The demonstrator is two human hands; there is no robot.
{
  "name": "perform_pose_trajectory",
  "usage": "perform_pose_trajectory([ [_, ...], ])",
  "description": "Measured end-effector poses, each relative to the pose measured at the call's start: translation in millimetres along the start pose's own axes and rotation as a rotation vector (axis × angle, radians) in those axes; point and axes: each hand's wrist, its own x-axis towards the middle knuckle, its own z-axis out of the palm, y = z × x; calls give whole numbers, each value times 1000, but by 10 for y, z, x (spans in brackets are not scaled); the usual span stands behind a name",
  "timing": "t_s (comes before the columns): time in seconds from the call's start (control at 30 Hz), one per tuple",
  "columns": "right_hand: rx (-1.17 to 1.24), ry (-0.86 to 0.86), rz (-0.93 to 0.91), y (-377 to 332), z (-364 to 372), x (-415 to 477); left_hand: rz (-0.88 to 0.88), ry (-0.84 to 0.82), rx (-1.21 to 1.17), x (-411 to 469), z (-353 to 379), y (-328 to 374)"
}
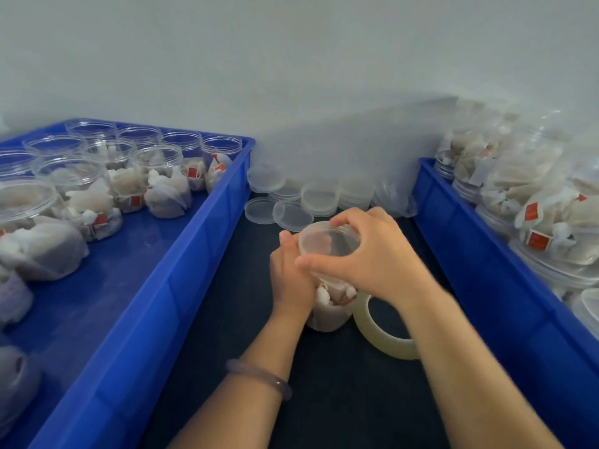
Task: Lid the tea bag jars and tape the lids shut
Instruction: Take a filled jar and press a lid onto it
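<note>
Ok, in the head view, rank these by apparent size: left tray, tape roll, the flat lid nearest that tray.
1. Left tray.
2. Tape roll, partly hidden.
3. Flat lid, though it lies farther away, so true size is unsure.

Tape roll (pixel 385 346) — half behind forearm (pixel 453 338)

Tea bag tags (pixel 538 238): txt illegible.
</note>
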Motion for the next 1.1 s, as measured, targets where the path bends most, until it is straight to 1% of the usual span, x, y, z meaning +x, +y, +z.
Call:
perform_pose_trajectory([
  [0.03, 3, 98, 71, -30, 102, -27, 5, 19, -1, -13, 11, -9],
  [0.07, -32, 179, 102, -57, 190, -57, 3, 24, -3, -19, 18, -16],
  [0.1, -87, 220, 92, -61, 250, -76, -11, 17, -22, -9, 16, -21],
  [0.13, -134, 213, 48, -38, 276, -78, -48, -18, -60, 10, 4, -16],
  [0.2, -139, 89, -90, 56, 232, -37, -131, -144, -148, 47, -46, 6],
  [0.23, -96, 7, -131, 106, 191, -20, -155, -204, -167, 59, -71, 19],
  [0.27, -25, -53, -134, 139, 156, -12, -174, -231, -152, 65, -80, 23],
  [0.3, 62, -45, -126, 156, 157, -20, -176, -216, -116, 58, -76, 5],
  [0.37, 178, 127, -122, 148, 258, -49, -154, -109, -28, 33, -33, -37],
  [0.43, 175, 290, -110, 101, 411, -72, -90, 23, 107, 1, -4, -61],
  [0.5, 160, 376, -94, 76, 476, -65, -69, 70, 161, -12, -2, -61],
  [0.53, 167, 375, -97, 86, 465, -52, -79, 66, 147, -12, -14, -55],
  [0.63, 256, 256, -125, 124, 402, -23, -149, 5, 34, -43, -31, -18],
  [0.77, 222, 367, -65, 42, 506, -74, -39, 60, 166, -101, -23, -7],
  [0.83, 228, 307, -37, 41, 452, -89, -13, 90, 186, -116, -43, 29],
  [0.87, 284, 235, -4, 89, 388, -116, -21, 125, 168, -110, -77, 46],
  [0.93, 381, 84, 118, 284, 239, -248, -33, 218, 108, -63, -167, 50],
  [0.97, 344, -5, 157, 408, 180, -341, -39, 236, 102, -55, -219, 42],
  [1.0, 234, -122, 195, 522, 135, -439, -43, 223, 124, -60, -266, 33],
  [1.07, 22, -392, 277, 716, 88, -578, -47, 154, 230, -103, -315, -23],
  [1.1, -58, -475, 317, 778, 85, -615, -45, 141, 277, -158, -325, -37],
])
